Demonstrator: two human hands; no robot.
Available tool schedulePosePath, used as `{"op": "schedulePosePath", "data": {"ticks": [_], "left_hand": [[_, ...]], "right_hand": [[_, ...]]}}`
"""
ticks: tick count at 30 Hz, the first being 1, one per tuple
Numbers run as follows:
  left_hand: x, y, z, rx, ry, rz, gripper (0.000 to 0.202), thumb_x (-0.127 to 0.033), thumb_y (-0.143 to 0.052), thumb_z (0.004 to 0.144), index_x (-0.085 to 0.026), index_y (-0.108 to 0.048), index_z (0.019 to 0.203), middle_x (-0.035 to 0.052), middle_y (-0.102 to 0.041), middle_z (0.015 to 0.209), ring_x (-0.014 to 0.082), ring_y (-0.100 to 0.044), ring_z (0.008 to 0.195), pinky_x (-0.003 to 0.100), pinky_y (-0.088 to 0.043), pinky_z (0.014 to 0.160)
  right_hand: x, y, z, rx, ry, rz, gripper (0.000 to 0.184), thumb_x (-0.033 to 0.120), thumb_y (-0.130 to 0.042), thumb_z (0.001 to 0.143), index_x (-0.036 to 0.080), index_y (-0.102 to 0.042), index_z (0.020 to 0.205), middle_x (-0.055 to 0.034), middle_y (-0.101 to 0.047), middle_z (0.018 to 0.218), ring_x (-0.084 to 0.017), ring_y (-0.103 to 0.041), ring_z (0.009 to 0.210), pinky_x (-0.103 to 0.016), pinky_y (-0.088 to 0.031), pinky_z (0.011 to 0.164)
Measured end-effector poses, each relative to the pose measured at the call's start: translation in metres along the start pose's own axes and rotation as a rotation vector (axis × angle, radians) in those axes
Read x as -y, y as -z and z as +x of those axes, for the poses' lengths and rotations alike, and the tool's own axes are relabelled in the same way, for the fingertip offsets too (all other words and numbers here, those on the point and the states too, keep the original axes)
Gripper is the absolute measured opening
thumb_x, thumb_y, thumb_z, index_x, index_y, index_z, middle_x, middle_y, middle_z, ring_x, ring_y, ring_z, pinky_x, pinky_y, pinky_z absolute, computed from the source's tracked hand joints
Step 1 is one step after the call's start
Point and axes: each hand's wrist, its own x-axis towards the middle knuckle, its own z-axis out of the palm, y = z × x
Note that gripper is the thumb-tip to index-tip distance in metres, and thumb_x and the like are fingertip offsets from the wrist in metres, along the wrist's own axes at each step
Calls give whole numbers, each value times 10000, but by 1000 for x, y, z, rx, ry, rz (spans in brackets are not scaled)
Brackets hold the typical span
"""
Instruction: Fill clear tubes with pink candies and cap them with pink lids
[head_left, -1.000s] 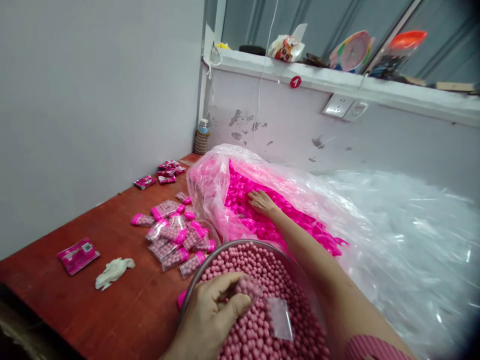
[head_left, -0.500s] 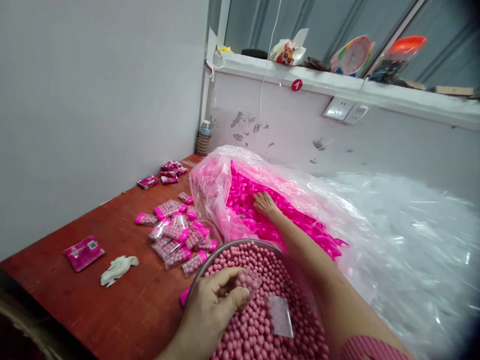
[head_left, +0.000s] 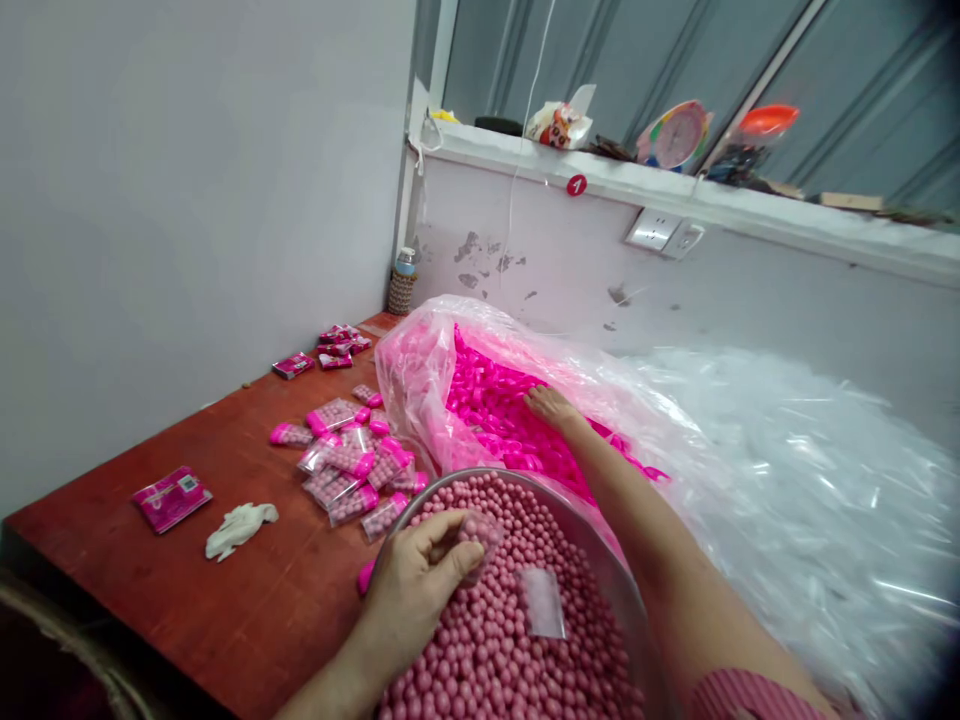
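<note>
My left hand [head_left: 424,570] is closed around a small clear plastic box [head_left: 484,540] filled with pink beads, held upright above a metal bowl [head_left: 637,610]. Pink beads [head_left: 480,650] fill the bowl, and an empty clear box [head_left: 542,603] lies on top of them. My right hand [head_left: 551,405] reaches into an open plastic bag [head_left: 420,370] of bright pink plastic caps [head_left: 491,390]. Its fingers curl down among the caps; whatever they pinch is hidden. Left of the bowl lies a pile of capped bead boxes [head_left: 349,460].
The red table [head_left: 262,620] also carries a pink printed packet [head_left: 172,498], a crumpled white scrap [head_left: 238,528] and more packets [head_left: 341,345] near the wall. A large heap of clear plastic [head_left: 787,480] lies at right. A cluttered shelf [head_left: 637,180] runs along the back wall.
My right hand has shifted slightly to the right over the caps, its fingers more curled. My left hand still holds the filled box above the bowl. The whole view has shifted a little.
</note>
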Motion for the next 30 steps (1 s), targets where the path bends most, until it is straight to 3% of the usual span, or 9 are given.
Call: {"op": "schedulePosePath", "data": {"ticks": [4, 8, 11, 13, 15, 17, 20, 25, 30], "left_hand": [[-1, 1, 0, 11, -3, -25, 297, -302, -571, 801, -144, -640, 1043, 53, -690, 879, 176, -627, 780, 249, -497, 669], [-3, 2, 1, -75, -64, 101, 266, -272, -573, 800, -172, -656, 1032, 49, -695, 955, 195, -629, 861, 278, -493, 769], [-6, 2, 1, -102, -119, 199, 249, -244, -567, 803, -194, -668, 1025, 38, -698, 1000, 197, -624, 913, 285, -476, 833], [-7, 1, 0, -109, -157, 253, 244, -230, -566, 802, -198, -673, 1019, 35, -697, 1016, 194, -623, 924, 285, -471, 847], [-8, -1, -1, -115, -203, 320, 234, -218, -561, 805, -197, -679, 1006, 34, -703, 995, 188, -628, 899, 285, -474, 833], [-9, -2, -3, -100, -258, 375, 219, -207, -557, 808, -197, -689, 983, 30, -712, 953, 183, -633, 863, 284, -482, 805], [-9, -4, -7, -66, -328, 399, 235, -197, -553, 817, -200, -683, 1013, 34, -713, 980, 188, -636, 895, 296, -482, 822], [-8, -2, -14, -66, -396, 411, 242, -178, -551, 827, -189, -678, 1032, 52, -715, 996, 189, -652, 911, 294, -491, 836], [-4, 2, -19, 34, -464, 493, 241, -149, -521, 836, -181, -688, 1008, 61, -727, 883, 187, -662, 859, 284, -497, 813]], "right_hand": [[14, 23, 2, -25, -158, 139, 272, 283, -506, 886, 144, -541, 1117, -93, -572, 1120, -203, -574, 969, -410, -480, 822], [40, 70, -17, -107, -246, 319, 311, 233, -352, 944, 117, -499, 1193, -160, -604, 1098, -227, -580, 984, -370, -476, 808], [75, 119, -54, -169, -177, 513, 362, 260, -243, 971, 193, -391, 1295, -69, -625, 1053, -141, -617, 876, -260, -499, 736], [102, 149, -82, -290, -33, 893, 327, 286, -362, 942, 209, -448, 1248, -50, -634, 996, -149, -620, 857, -261, -502, 724], [125, 169, -104, -336, 109, 1008, 301, 265, -438, 913, 228, -492, 1207, -48, -631, 1005, -156, -608, 895, -266, -496, 753], [142, 177, -117, -376, 177, 985, 303, 243, -468, 898, 228, -503, 1198, -69, -617, 1059, -174, -586, 970, -295, -483, 814], [156, 175, -127, -417, 147, 900, 311, 236, -463, 896, 221, -497, 1205, -95, -604, 1068, -202, -570, 1009, -344, -480, 847], [169, 172, -139, -395, 108, 815, 394, 190, -420, 904, 220, -399, 1296, -99, -594, 940, -193, -593, 843, -314, -525, 698], [181, 171, -150, -419, 173, 661, 524, 120, -376, 895, 211, -247, 1395, -91, -578, 859, -193, -567, 753, -325, -517, 641]]}}
